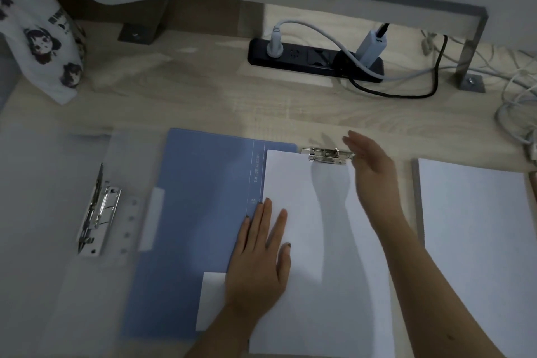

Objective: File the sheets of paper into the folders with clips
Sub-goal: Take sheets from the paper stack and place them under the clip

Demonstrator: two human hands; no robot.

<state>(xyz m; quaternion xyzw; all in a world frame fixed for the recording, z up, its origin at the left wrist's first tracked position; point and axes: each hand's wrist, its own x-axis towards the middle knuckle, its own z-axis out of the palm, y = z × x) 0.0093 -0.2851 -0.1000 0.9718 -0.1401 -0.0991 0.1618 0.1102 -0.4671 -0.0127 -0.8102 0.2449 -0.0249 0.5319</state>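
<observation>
Head view: left hand (258, 259) flat, fingers spread, pinning sheet (319, 241) on open blue folder (197, 212). Right hand (372, 171) open, holding nothing, beside clip (328, 155) at sheet's top edge. Clamping step; next likely needs clip pressed shut, sheet kept square.

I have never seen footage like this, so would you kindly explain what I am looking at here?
This is one picture from a camera worn on a person's head, looking down at a wooden desk. There is no machine, only two bare hands. The left hand lies flat on a sheet of paper inside an open blue folder. The right hand hovers open beside the folder's metal clip, holding nothing. A clear folder lies left, a paper stack right, a power strip behind.
</observation>
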